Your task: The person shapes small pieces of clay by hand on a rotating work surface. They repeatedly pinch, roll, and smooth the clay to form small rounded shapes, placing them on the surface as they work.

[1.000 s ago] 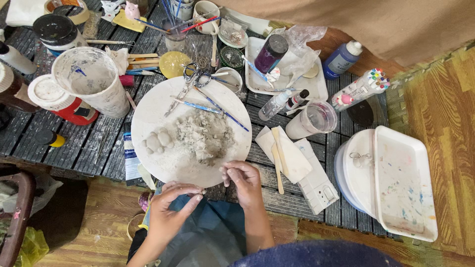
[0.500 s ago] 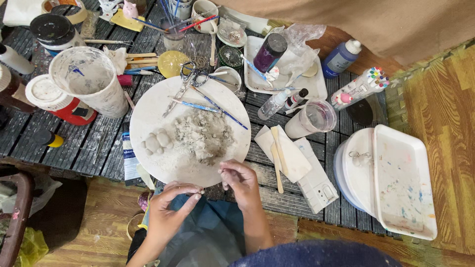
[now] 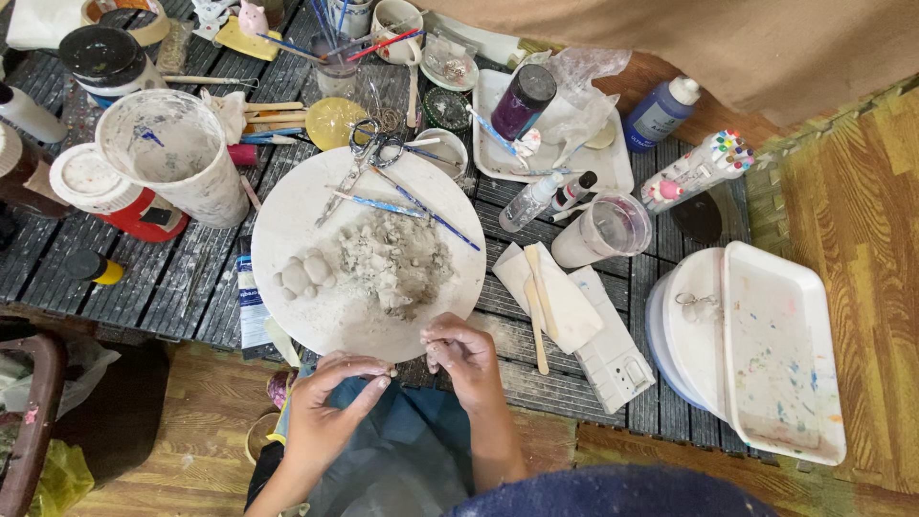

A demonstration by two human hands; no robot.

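A round white board (image 3: 306, 206) lies on the dark slatted table, carrying a crumbly heap of grey clay (image 3: 397, 258) and a few small clay balls (image 3: 304, 273). My right hand (image 3: 464, 356) rests at the board's near edge, fingers curled together around what looks like a small bit of clay. My left hand (image 3: 330, 407) hovers just below the edge, fingertips pinched and pointing toward the right hand. Whether a clay piece sits in it is unclear. Scissors (image 3: 369, 148) and thin brushes (image 3: 421, 206) lie on the board's far part.
Left of the board stand a smeared white bucket (image 3: 172, 153) and a red-and-white tub (image 3: 115, 191). Right of it lie wooden sticks (image 3: 538, 302) on a white cloth, a cloudy cup (image 3: 608, 230), bottles, a marker pack (image 3: 699, 168) and white trays (image 3: 780, 354). Wooden floor lies below.
My hands have stayed at the board's near edge. The left fingers have drawn closer to the right hand, and the right fingers have kept working in place.
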